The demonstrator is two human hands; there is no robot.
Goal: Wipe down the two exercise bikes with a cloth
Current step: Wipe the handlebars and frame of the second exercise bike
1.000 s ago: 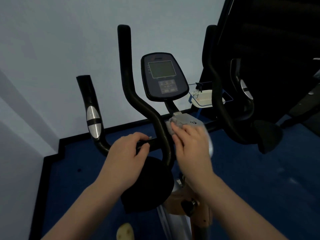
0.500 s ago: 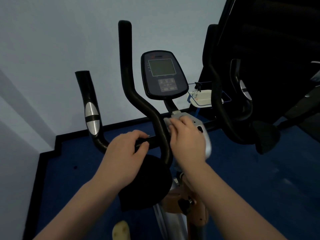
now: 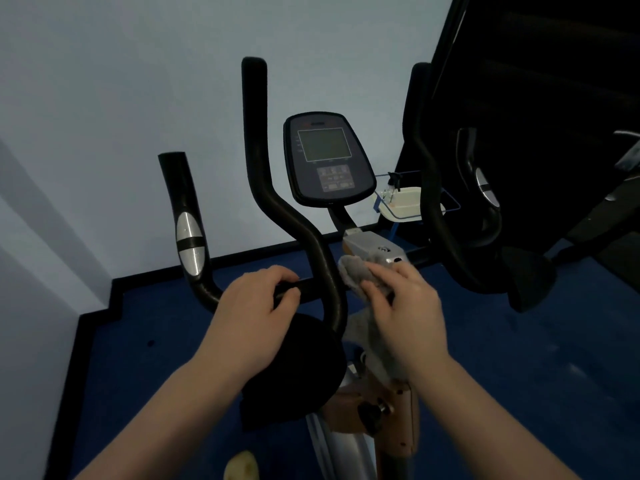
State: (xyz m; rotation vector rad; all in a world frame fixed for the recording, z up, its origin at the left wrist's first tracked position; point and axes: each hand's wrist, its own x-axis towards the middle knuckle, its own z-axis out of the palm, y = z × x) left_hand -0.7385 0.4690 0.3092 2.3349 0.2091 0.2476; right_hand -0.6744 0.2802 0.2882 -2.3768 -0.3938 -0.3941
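The left hand (image 3: 256,313) is wrapped around the black horizontal handlebar (image 3: 304,287) of the near exercise bike; the right hand (image 3: 405,313) clamps a crumpled grey cloth (image 3: 356,273) (pressed beside the silver stem housing (image 3: 374,245)), just right of the bar.

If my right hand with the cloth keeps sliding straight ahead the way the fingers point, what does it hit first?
Probably the silver bracket under the console. The right hand presses the grey cloth just below it, fingers pointing up and slightly left. The curved black handlebar sits close on the left, and depth is hard to judge.
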